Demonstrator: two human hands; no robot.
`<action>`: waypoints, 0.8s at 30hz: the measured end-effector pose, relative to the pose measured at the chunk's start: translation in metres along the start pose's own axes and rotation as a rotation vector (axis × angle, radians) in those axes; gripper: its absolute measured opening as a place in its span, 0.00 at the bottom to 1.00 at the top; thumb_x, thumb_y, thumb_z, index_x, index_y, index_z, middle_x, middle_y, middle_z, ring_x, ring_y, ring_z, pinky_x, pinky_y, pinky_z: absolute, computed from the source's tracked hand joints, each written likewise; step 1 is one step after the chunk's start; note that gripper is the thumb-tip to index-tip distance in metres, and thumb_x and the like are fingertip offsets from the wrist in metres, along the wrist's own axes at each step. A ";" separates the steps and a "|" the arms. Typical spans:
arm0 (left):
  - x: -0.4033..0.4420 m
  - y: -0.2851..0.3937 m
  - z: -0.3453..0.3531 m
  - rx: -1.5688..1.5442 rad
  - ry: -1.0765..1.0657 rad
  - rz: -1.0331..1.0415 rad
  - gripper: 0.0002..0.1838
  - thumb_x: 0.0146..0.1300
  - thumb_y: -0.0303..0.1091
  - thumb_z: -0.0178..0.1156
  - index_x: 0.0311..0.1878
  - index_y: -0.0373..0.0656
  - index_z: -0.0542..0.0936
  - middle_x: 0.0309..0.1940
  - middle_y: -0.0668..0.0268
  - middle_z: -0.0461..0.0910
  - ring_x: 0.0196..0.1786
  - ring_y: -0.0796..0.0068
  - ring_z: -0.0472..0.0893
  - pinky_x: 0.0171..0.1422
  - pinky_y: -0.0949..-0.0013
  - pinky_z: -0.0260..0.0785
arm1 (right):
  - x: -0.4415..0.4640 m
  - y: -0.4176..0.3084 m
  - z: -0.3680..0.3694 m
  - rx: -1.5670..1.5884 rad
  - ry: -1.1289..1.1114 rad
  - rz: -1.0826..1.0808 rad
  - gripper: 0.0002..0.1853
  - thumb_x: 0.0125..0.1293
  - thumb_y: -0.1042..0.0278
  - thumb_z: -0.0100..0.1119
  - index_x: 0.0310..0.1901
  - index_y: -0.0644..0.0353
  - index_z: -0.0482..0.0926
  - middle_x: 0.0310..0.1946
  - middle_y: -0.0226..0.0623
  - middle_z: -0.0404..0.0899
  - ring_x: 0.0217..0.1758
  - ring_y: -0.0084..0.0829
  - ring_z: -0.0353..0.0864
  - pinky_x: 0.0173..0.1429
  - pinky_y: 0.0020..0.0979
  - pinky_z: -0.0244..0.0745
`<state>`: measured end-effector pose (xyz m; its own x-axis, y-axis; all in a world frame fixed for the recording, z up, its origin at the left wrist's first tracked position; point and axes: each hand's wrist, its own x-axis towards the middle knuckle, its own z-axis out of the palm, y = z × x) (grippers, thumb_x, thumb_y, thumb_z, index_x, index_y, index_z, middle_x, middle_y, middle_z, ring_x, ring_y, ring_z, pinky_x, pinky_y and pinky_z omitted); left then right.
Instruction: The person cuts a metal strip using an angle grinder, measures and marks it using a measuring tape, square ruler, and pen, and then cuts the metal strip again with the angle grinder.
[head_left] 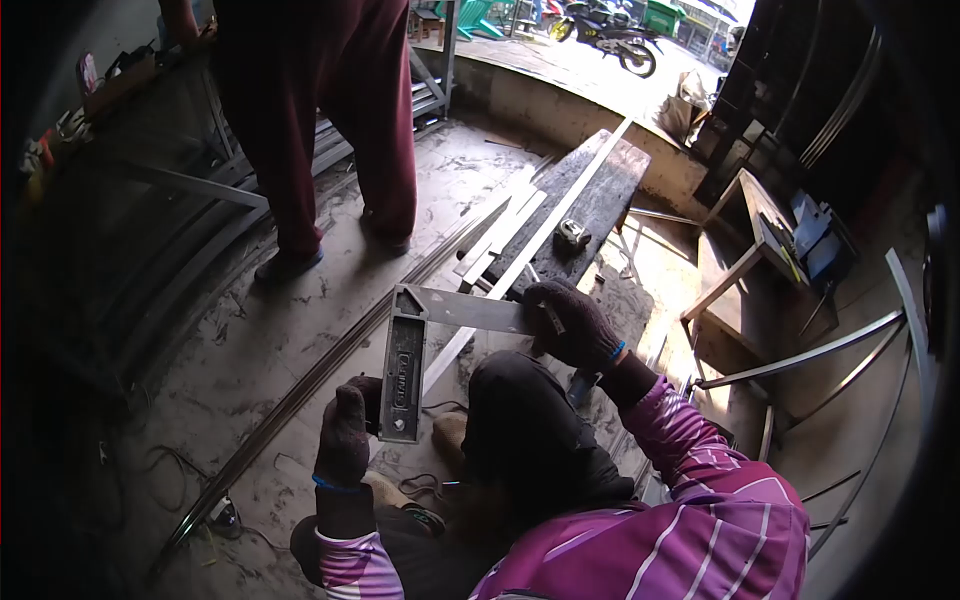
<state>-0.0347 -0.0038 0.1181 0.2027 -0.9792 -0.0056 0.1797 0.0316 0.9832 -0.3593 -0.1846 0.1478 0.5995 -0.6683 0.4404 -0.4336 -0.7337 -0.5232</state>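
Both of my hands wear dark knitted gloves with blue cuffs. A try square (405,370) with a dark handle and a steel blade is raised in front of my knees. My left hand (345,435) grips the lower part of its handle, thumb up, the other fingers partly hidden behind it. Around the far end of the blade, my right hand (570,325) is closed. Beneath the square runs a long light metal bar (560,217), lying along a dark wooden bench (625,165). A tape measure (572,233) rests on the bench beside the bar.
Another person (340,120) in maroon trousers stands at the left, near a metal rack (430,95). Long metal tubes (290,420) lie on the floor. A wooden frame (740,240) and curved metal strips (810,365) are at the right. A motorcycle (610,35) stands outside.
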 end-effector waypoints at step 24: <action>-0.005 -0.024 -0.036 0.603 0.500 -0.064 0.14 0.70 0.35 0.58 0.54 0.37 0.79 0.36 0.59 0.86 0.41 0.70 0.85 0.50 0.67 0.77 | 0.052 0.396 -0.082 -0.409 0.455 0.778 0.24 0.44 0.76 0.66 0.48 0.63 0.77 0.43 0.50 0.82 0.46 0.45 0.82 0.56 0.37 0.77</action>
<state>-0.0057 0.0076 0.0883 0.6446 -0.7645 -0.0063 -0.3185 -0.2761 0.9068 -0.5552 -0.5197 0.0234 -0.2294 -0.9025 0.3645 -0.8475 0.0010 -0.5308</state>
